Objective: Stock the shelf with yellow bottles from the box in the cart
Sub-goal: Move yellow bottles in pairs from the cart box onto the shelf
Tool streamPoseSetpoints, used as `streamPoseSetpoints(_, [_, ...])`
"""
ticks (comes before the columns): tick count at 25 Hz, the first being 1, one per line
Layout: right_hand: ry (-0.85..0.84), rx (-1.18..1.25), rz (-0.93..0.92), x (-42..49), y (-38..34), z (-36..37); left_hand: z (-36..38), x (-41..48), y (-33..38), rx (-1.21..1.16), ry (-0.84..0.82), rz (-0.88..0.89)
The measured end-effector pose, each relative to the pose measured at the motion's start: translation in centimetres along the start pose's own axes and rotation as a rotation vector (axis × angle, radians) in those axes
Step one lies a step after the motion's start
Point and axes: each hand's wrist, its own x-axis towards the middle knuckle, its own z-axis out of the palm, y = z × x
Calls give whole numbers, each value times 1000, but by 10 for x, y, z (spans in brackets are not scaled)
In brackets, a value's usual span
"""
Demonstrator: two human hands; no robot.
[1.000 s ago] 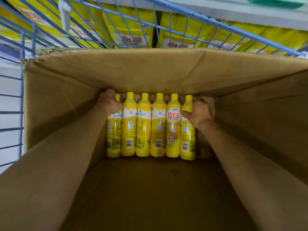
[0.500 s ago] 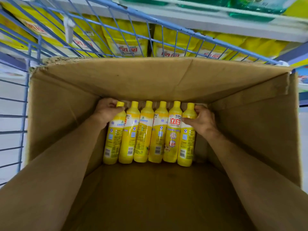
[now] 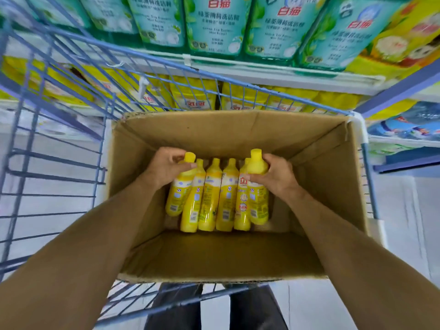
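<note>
An open cardboard box (image 3: 333, 177) sits in a blue wire cart (image 3: 54, 163). Several yellow bottles (image 3: 209, 198) lie side by side against its far wall. My left hand (image 3: 166, 165) grips the neck of the leftmost yellow bottle (image 3: 177, 196), raised above the row. My right hand (image 3: 271, 175) grips the shoulder of the rightmost yellow bottle (image 3: 257, 201), also lifted above its neighbours. Both arms reach down into the box.
Beyond the cart stands a shelf (image 3: 262, 70): green refill pouches (image 3: 214, 22) on the upper level, yellow pouches (image 3: 195, 96) on the lower one. The near half of the box floor (image 3: 214, 253) is bare cardboard. My legs show below the cart.
Both hands have lifted the outermost bottles up out of the row. The view has pulled back and up, bringing the shelf of green pouches into sight.
</note>
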Motion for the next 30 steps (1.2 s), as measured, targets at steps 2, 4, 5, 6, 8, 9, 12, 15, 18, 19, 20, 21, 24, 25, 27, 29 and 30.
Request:
streamPoseSetpoints(2, [65,43,-66,-7,-31,-26,-10,-3,39,-21,-2,65])
streamPoseSetpoints(4, [91,119,-148,-16,-65,-54,-17,-11,87,-65,-5,99])
streamPoseSetpoints(5, [105,134,-184,-23,-86,-71,-20,-18,115,-74,-10,117])
streamPoseSetpoints(6, [117,135,-217,-30,-104,-86,-21,-24,141,-78,-24,141])
streamPoseSetpoints(8, [130,157,-281,-43,-143,-122,-24,-37,199,-68,-65,219])
streamPoseSetpoints(9, [146,163,-310,-49,-161,-142,-27,-43,229,-55,-77,271])
streamPoseSetpoints(12, [243,214,-425,-75,-219,-210,-42,-61,325,-63,-67,410])
streamPoseSetpoints(15, [335,237,-504,-101,-270,-274,-63,-85,417,-96,-22,501])
streamPoseSetpoints(18, [435,214,-580,-128,-313,-329,-75,-107,490,-86,15,637])
streamPoseSetpoints(19, [461,193,-607,-137,-325,-345,-77,-116,511,-80,28,663])
streamPoseSetpoints(20, [488,176,-637,-147,-338,-361,-79,-123,533,-67,41,689])
streamPoseSetpoints(21, [508,156,-656,-156,-349,-376,-80,-131,552,-42,51,719])
streamPoseSetpoints(24, [547,141,-688,-177,-371,-413,-78,-147,599,-21,48,816])
streamPoseSetpoints(25, [545,140,-705,-181,-375,-424,-75,-152,613,-19,43,843])
streamPoseSetpoints(27, [526,154,-746,-185,-379,-443,-66,-158,636,2,50,875])
streamPoseSetpoints(29, [517,167,-783,-187,-378,-462,-54,-161,658,34,46,891])
streamPoseSetpoints(30, [519,165,-793,-186,-376,-474,-46,-160,669,44,51,893])
